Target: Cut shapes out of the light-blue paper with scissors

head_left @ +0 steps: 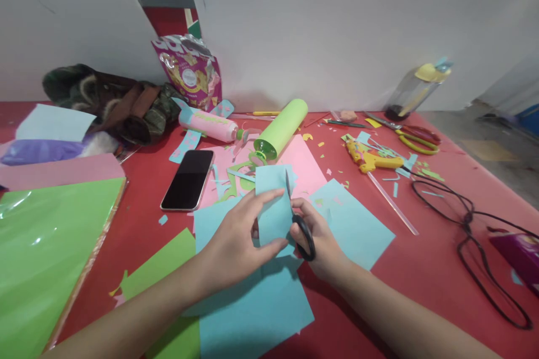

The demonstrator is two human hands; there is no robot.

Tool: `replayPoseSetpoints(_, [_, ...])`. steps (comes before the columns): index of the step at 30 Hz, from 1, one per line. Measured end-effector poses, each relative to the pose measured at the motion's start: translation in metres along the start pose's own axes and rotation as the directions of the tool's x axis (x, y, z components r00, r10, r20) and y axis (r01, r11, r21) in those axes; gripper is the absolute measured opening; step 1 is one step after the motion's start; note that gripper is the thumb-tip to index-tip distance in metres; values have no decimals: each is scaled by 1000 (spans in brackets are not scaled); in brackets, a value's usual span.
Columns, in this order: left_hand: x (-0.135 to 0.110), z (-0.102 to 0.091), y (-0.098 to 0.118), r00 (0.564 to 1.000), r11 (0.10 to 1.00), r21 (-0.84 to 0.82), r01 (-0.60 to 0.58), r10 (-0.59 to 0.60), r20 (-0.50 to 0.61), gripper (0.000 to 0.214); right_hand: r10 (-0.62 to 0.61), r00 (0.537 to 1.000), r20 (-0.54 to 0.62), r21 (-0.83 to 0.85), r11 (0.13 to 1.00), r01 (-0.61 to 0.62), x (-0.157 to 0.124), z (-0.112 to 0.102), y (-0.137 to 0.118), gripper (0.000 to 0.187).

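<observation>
My left hand (pixel 240 235) grips a small light blue piece of paper (pixel 272 202), fingers in front and behind it. In my right hand (pixel 318 235) is a pair of scissors (pixel 306 238) with black handles, its blades pointing away from me along the right edge of that paper. Whether the blades are cutting at this instant I cannot tell. Beneath both hands lie larger light blue sheets (pixel 256 314), a green sheet (pixel 164 263) and a pink sheet (pixel 306 160). Just beyond the paper lies a bottle wrapped in green paper (pixel 284 126).
At left are a phone (pixel 187 180) and a plastic-wrapped green pack (pixel 54 247). A pink-wrapped bottle (pixel 208 125) and snack bag (pixel 191 70) stand behind. To the right lie a yellow glue gun (pixel 373 158), its black cord (pixel 467 219), pliers (pixel 415 137) and paper scraps.
</observation>
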State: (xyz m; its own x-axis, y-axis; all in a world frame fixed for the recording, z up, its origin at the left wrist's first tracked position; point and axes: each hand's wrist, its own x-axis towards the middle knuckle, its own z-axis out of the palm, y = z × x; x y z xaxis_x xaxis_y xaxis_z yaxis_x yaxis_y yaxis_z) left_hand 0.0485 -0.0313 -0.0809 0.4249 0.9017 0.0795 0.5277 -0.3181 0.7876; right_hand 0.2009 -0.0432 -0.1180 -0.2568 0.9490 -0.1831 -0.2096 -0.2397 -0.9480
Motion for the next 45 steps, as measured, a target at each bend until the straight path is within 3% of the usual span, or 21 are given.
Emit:
replayPoseSetpoints(13, [0, 2, 2, 999, 1000, -10, 25, -24, 23, 52, -54, 998, 25, 65, 997, 52, 0, 0, 1, 43])
replayPoseSetpoints(25, [0, 3, 0, 1000, 1000, -9, 16, -16, 18, 52, 2, 1000, -14, 8, 1000, -2, -1, 0, 1, 50])
replayPoseSetpoints(33, [-2, 1, 4, 998, 1000, 29, 1, -3, 55, 53, -82, 997, 9, 62, 995, 81, 1, -1, -3, 43])
replayPoseSetpoints(45, [-1, 2, 4, 997, 1000, 17, 23, -24, 68, 53, -60, 998, 6, 33, 998, 60, -1, 0, -1, 45])
